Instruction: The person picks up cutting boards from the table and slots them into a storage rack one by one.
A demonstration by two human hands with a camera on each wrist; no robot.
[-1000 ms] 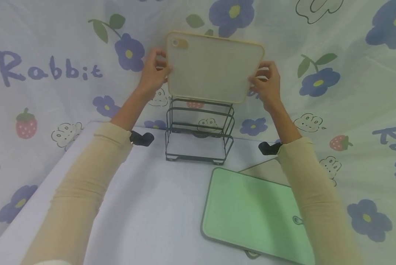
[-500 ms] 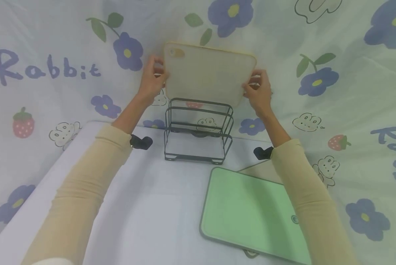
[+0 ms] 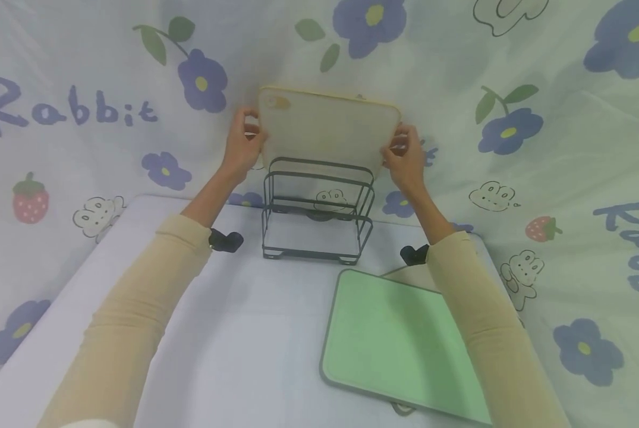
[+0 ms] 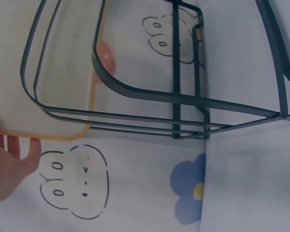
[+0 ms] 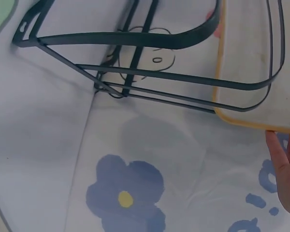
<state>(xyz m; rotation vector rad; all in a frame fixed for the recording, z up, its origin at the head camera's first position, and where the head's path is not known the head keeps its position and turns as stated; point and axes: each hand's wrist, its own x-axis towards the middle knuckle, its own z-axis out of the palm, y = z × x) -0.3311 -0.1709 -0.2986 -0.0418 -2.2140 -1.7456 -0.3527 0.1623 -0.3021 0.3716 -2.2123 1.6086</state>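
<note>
A pale cutting board (image 3: 324, 128) with a yellow rim and a slot near one corner stands upright at the back, above a dark wire rack (image 3: 311, 254). Its lower part shows behind the rack's rear hoops in the head view; which slot it lines up with I cannot tell. My left hand (image 3: 242, 145) pinches the board's left edge between thumb and fingers. At the right edge, my right hand (image 3: 406, 157) grips it the same way. The left wrist view catches my left fingers (image 4: 35, 150) on the rim, and the right wrist view my right fingers (image 5: 276, 150).
A green cutting board (image 3: 399, 345) with a grey rim lies on the white table (image 3: 244, 351), right of centre. Beneath it a beige board (image 3: 415, 276) pokes out. Patterned cloth (image 3: 105, 53) hangs behind and on both sides.
Both hands have lowered the pale cutting board and shifted it slightly left, so its lower edge has dropped behind the rack's rear hoops. Rack and green board stay put.
</note>
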